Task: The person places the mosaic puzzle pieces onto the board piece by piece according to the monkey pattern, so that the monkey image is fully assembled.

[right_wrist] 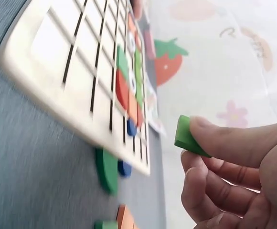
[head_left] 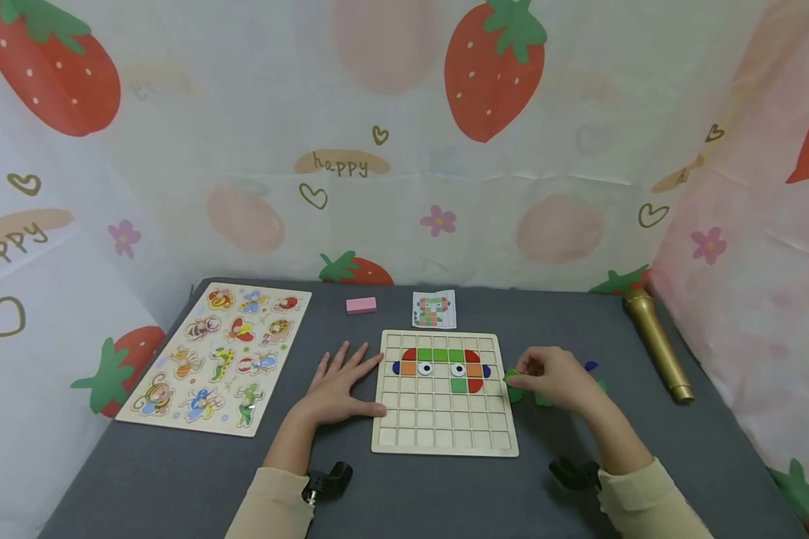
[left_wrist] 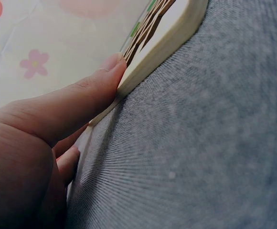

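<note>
While your right grip [right_wrist: 239, 174] pinches the green piece [right_wrist: 183, 133] between thumb and fingertips, the gap is only as wide as that little block, and its far end sticks out free. It sits raised off the bench [head_left: 175, 479], near the right edge of the board [head_left: 445, 423]. Judging by its look, it should feel light and stiff, not fragile, though its smooth faces might slide or twist if you squeeze off-centre; hold it by two opposite sides, close to the end. Your left grip [head_left: 340, 393] has its fingers spread on the bench, with the thumb touching the board's left edge. Under and beside your right grip lie a dark green piece [right_wrist: 107, 171], a blue piece [right_wrist: 124, 168] and an orange piece [right_wrist: 125, 218]. Beyond the board are a printed card [head_left: 434, 309] and a pink block [head_left: 361, 305]
</note>
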Tool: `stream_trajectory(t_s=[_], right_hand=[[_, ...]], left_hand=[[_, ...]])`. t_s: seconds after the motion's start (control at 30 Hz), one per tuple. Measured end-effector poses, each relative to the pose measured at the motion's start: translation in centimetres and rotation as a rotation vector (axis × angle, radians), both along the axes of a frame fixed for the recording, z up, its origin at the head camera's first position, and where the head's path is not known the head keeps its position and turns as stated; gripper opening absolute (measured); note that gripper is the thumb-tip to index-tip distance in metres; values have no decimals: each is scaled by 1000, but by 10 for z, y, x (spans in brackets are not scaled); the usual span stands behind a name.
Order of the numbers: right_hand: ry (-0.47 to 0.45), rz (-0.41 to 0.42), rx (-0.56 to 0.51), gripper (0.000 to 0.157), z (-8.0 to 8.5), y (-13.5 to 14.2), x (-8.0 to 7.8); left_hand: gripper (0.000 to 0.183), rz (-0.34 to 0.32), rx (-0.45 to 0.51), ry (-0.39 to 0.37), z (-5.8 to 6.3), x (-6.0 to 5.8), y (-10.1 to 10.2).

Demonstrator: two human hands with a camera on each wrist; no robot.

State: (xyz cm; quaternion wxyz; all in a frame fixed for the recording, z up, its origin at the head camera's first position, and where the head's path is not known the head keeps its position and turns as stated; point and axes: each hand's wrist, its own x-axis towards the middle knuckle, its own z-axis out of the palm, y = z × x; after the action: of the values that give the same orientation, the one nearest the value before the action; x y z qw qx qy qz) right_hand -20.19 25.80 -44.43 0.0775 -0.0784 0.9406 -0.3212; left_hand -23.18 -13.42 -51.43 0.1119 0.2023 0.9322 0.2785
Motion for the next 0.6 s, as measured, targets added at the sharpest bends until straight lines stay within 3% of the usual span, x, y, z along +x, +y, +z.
stream_trajectory(t_s=[0.13,0.33,0.6], right_hand=[[3,43,-16,14,2,-14,-4],[-27,93,-22,26,2,-36,-10],[-4,132,-110,16,-13,-64,-20]], left_hand=[[101,-1,-5,2,-1,-1,0],[100,3,-8,-9,-3,-2,0],[102,-1,-24,-13,-2,-2,0]])
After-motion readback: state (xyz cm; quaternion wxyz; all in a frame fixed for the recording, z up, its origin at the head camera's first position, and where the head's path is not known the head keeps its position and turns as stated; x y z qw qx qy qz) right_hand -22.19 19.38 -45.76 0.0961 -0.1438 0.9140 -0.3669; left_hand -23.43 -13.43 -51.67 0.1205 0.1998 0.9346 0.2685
